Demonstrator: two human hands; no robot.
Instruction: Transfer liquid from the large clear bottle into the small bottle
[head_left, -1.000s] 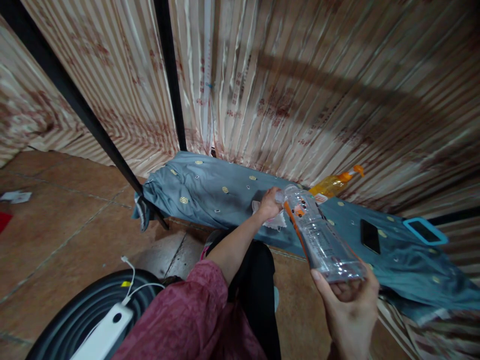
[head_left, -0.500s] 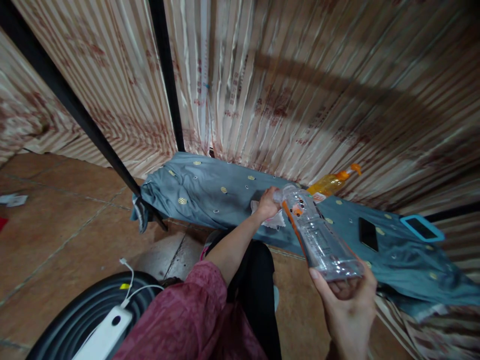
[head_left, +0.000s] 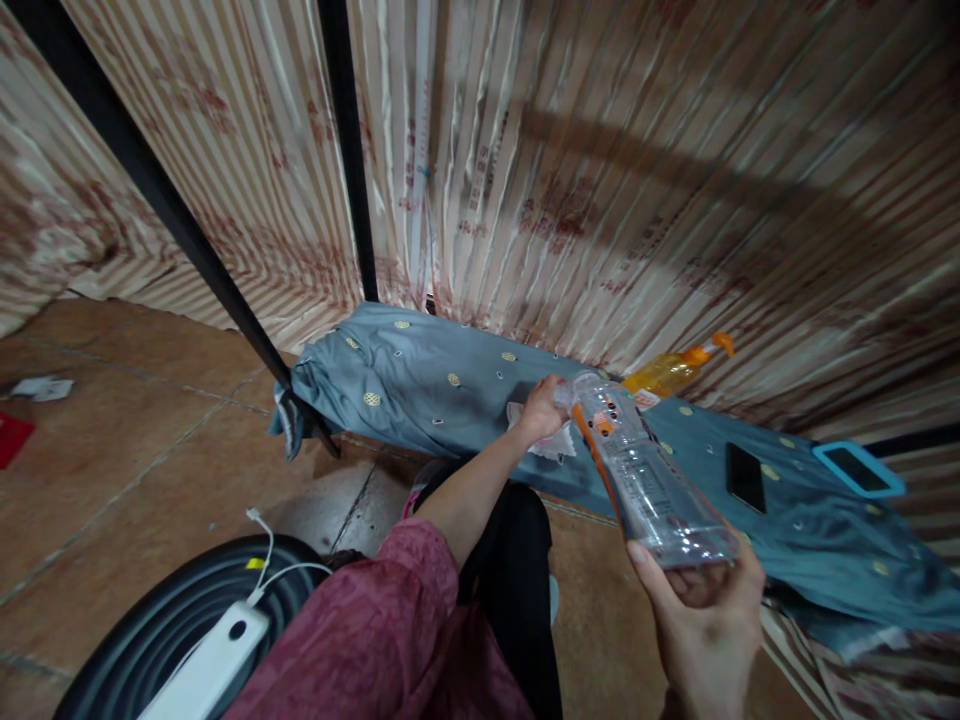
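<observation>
A clear plastic bottle (head_left: pixel 641 470) with an orange label lies tilted in the air, its base toward me. My right hand (head_left: pixel 701 610) grips that base from below. My left hand (head_left: pixel 541 408) is closed around the bottle's neck end, where the cap sits hidden under my fingers. Just beneath my left hand a crumpled white tissue (head_left: pixel 551 445) rests on a grey-blue cloth (head_left: pixel 420 385) with gold dots, spread along the foot of a striped curtain.
An orange pump bottle (head_left: pixel 671 368) lies against the curtain. A black phone (head_left: pixel 745 477) and a blue-cased phone (head_left: pixel 859 469) rest on the cloth. A white power strip (head_left: pixel 206 665) sits on a black round object at lower left. Black poles (head_left: pixel 187 235) slant to the tiled floor.
Both hands keep the same hold on the bottle. The view has shifted a little; nothing else has visibly moved.
</observation>
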